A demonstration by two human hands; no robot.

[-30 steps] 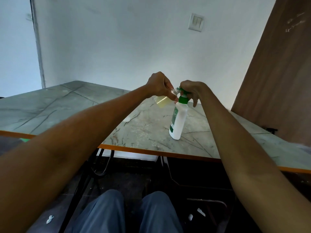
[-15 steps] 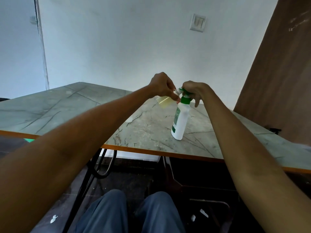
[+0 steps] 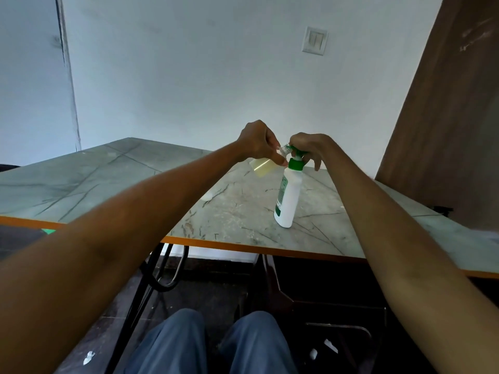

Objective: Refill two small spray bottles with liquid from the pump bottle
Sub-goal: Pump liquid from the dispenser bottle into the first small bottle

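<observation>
Left hand [image 3: 258, 140] pinches the small clear plastic spray bottle [image 3: 262, 166] of yellowish liquid, tilted at the spout of the white green-capped pump bottle [image 3: 288, 197], right hand [image 3: 309, 147] curled over the pump; light, probably slick, best gripped near its neck.

My hands meet above the worktop, over the pump bottle.

The pump bottle [image 3: 287, 198] stands upright on the worktop [image 3: 108, 182], near its front edge and right of centre. My right hand [image 3: 310, 147] sits on its pump head; my left hand [image 3: 259, 143], just left of it, holds the small spray bottle [image 3: 261, 166] tilted, its mouth at the nozzle. My knees are below, before the worktop's edge.
</observation>
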